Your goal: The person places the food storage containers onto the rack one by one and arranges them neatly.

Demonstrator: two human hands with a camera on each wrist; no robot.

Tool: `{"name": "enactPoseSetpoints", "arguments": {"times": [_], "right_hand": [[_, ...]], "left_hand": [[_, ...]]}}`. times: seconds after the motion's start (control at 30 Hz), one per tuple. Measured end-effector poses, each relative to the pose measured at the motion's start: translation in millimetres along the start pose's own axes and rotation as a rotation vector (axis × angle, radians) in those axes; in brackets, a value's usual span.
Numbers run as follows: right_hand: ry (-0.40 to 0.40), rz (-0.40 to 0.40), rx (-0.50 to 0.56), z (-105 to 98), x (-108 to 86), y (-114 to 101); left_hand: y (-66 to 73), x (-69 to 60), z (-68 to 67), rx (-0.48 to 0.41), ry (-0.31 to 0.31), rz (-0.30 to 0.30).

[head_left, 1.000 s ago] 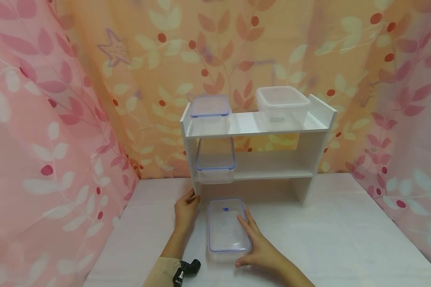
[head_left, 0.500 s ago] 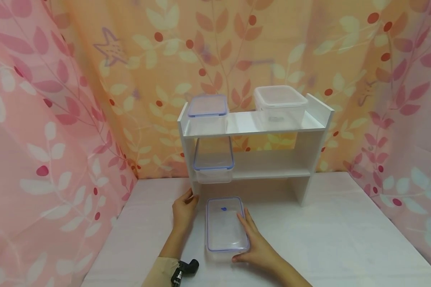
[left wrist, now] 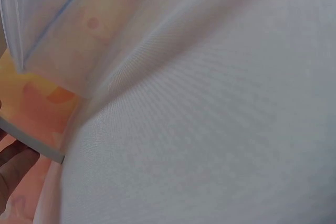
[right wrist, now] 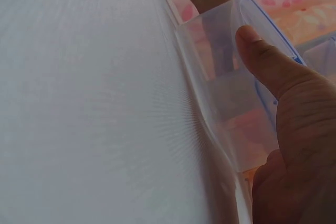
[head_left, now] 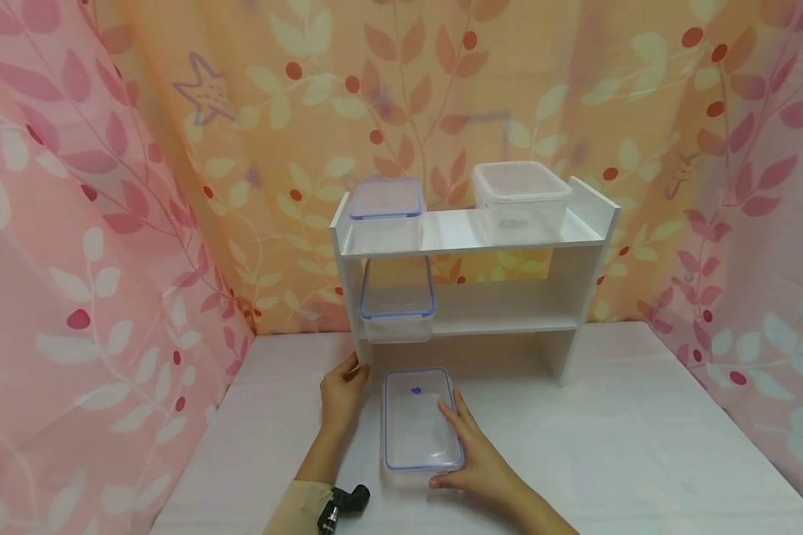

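A clear lidded food storage container [head_left: 415, 431] with a blue-rimmed lid lies on the white tabletop, in front of the shelf's lower left opening. Around its right front corner my right hand [head_left: 478, 457] holds it, thumb at the front end and fingers along the right side. The right wrist view shows the thumb [right wrist: 268, 59] against the container's wall. My left hand [head_left: 340, 397] grips the lower front edge of the left side panel of a white shelf [head_left: 508, 306]; its fingers [left wrist: 18, 169] show beside that panel in the left wrist view.
A blue-rimmed container [head_left: 397, 301] sits at the left of the middle shelf. Above it, on the top shelf, stands another blue-rimmed container [head_left: 387, 212]; a white-lidded container [head_left: 523, 197] stands at the right. Patterned curtains [head_left: 294, 134] surround the table.
The whole view shifts slightly left. The hands, the container and the shelf keep about the same places relative to one another.
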State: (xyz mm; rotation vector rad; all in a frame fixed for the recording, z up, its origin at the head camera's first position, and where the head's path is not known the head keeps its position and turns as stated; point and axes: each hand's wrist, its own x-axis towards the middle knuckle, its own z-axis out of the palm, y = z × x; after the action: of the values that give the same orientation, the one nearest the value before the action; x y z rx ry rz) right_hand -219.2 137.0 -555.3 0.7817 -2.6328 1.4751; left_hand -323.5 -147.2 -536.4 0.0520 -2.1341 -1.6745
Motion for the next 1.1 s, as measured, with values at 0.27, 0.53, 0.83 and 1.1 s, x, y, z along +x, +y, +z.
{"name": "enactPoseSetpoints", "arguments": {"times": [0.27, 0.53, 0.83, 1.1], "right_hand": [[0.011, 0.002, -0.002, 0.9, -0.6, -0.5], [0.024, 0.007, 0.009, 0.4, -1.3, -1.6], [0.064, -0.02, 0.009, -0.1, -1.8, -2.4], [0.095, -0.066, 0.009, -3.6, -2.0, -5.9]], "left_hand": [[-0.8, -0.9, -1.0, -0.005, -0.005, -0.003], [-2.2, -1.1, -1.0, -0.003, -0.004, -0.014], [-5.3, 0.9, -1.0, 0.003, 0.0, -0.007], [-3.6, 1.6, -0.2, -0.014, -0.001, -0.009]]}}
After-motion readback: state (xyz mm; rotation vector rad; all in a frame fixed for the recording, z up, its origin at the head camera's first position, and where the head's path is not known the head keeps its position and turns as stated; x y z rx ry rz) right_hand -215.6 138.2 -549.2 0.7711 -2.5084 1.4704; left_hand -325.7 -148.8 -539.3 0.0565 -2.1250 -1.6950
